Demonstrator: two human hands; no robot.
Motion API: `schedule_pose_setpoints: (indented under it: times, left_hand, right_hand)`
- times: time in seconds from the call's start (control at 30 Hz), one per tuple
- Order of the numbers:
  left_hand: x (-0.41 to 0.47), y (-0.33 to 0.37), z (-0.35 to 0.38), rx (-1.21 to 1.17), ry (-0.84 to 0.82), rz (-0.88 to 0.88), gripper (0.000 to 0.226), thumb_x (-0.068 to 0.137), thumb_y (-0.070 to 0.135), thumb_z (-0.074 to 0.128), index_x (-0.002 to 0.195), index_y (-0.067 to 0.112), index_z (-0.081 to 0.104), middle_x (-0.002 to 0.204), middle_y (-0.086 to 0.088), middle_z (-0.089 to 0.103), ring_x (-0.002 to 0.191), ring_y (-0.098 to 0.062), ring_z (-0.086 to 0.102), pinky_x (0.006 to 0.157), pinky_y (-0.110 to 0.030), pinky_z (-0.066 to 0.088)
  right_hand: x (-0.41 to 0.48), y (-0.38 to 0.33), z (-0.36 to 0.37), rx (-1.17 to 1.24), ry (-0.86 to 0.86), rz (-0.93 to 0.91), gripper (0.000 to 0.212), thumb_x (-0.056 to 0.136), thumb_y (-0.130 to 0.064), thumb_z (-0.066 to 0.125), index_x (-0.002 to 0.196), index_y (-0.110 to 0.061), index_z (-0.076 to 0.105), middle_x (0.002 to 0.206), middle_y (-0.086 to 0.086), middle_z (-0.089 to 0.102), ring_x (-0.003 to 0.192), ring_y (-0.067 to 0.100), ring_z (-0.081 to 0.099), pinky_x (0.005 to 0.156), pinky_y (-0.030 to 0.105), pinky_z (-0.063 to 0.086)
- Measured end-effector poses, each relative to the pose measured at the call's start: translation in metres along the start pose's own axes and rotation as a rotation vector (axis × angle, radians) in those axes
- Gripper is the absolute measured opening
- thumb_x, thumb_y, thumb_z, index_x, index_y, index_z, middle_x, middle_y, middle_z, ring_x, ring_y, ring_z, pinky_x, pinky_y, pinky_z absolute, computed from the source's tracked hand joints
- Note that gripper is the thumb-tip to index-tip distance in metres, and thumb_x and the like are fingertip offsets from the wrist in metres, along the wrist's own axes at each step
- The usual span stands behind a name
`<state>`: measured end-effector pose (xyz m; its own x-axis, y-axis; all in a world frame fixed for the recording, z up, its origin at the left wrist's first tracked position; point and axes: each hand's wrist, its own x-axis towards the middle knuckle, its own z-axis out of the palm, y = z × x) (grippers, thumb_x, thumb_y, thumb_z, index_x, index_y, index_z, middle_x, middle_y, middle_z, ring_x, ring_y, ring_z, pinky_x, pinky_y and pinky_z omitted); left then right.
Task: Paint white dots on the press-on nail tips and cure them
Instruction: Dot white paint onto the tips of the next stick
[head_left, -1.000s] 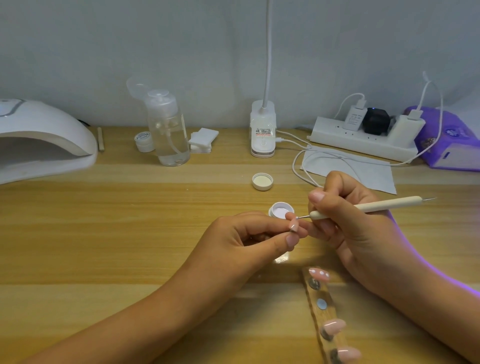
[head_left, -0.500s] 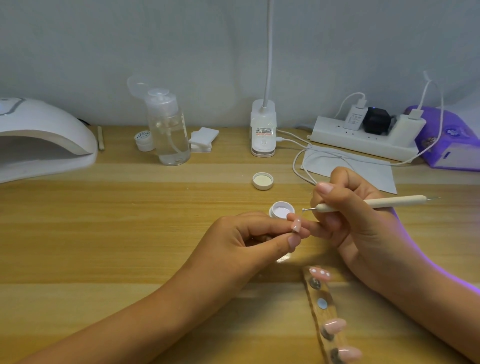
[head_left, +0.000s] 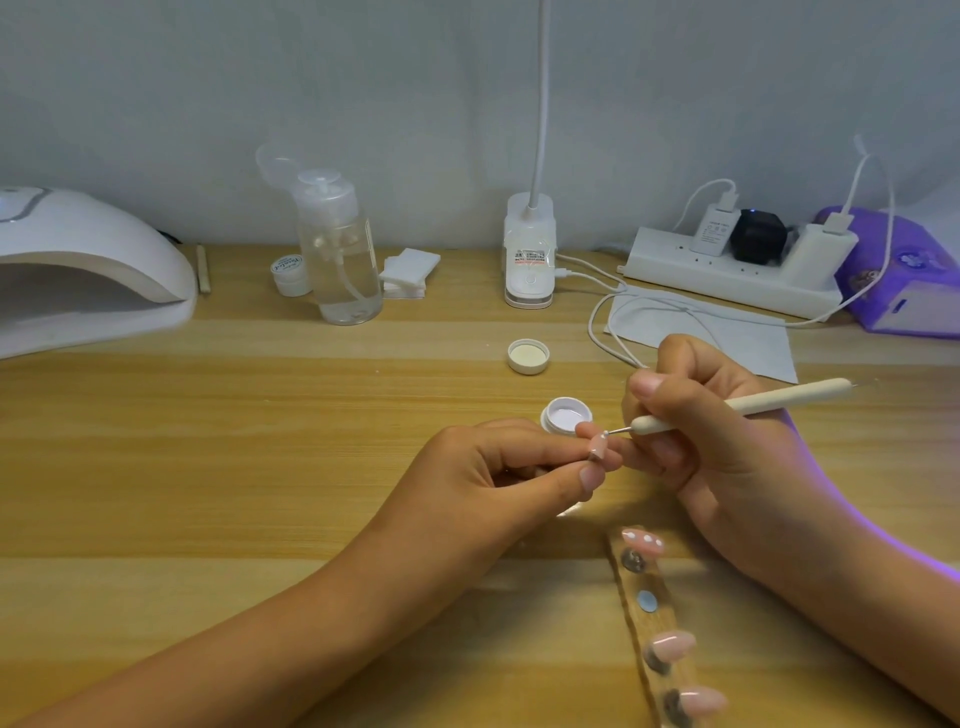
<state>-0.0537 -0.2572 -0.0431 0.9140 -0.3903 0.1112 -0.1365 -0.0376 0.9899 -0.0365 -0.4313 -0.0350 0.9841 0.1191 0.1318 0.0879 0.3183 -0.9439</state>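
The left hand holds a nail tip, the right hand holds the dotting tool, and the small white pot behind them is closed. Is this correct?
Not quite. The head view shows the pot open, its lid lying apart on the table behind it. The left hand does hold the nail tip, the right hand the dotting tool.

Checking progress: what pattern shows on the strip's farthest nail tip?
The nail tip is pink with white dots; head view.

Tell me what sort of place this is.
Probably a nail-art work desk: a white curing lamp, press-on nail tips on a wooden strip, and a dotting tool near an open white pot.
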Motion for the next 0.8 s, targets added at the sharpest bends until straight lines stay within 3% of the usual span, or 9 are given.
schedule_pose_setpoints:
  times: [0.23,0.53,0.8]
  left_hand:
    - [-0.0002,-0.0013,-0.0008,-0.002,-0.015,-0.008,0.02,0.076,0.033,0.069,0.094,0.03,0.078,0.079,0.011,0.068,0.074,-0.004,0.056,0.063,-0.019,0.042]
    - [-0.0001,-0.0017,-0.0013,-0.009,-0.012,-0.007,0.02,0.076,0.031,0.069,0.093,0.027,0.078,0.079,0.01,0.069,0.075,-0.003,0.058,0.064,-0.016,0.043]
    - [-0.0003,-0.0013,-0.0014,0.006,-0.007,-0.004,0.021,0.076,0.031,0.069,0.093,0.026,0.079,0.081,0.006,0.069,0.078,-0.008,0.058,0.065,-0.02,0.043]
  right_hand:
    - [-0.0008,0.0004,0.0,-0.052,-0.043,-0.024,0.03,0.078,-0.013,0.059,0.051,-0.022,0.049,0.045,-0.001,0.04,0.045,0.008,0.042,0.053,0.018,0.048]
    - [-0.0004,0.0015,-0.0015,-0.059,-0.05,-0.027,0.029,0.078,-0.011,0.058,0.052,-0.022,0.05,0.046,-0.001,0.041,0.044,0.007,0.045,0.05,0.016,0.045]
    - [-0.0007,0.0004,-0.0013,-0.004,-0.03,-0.017,0.028,0.077,-0.014,0.06,0.053,-0.021,0.049,0.046,0.002,0.038,0.045,0.009,0.044,0.056,0.022,0.053]
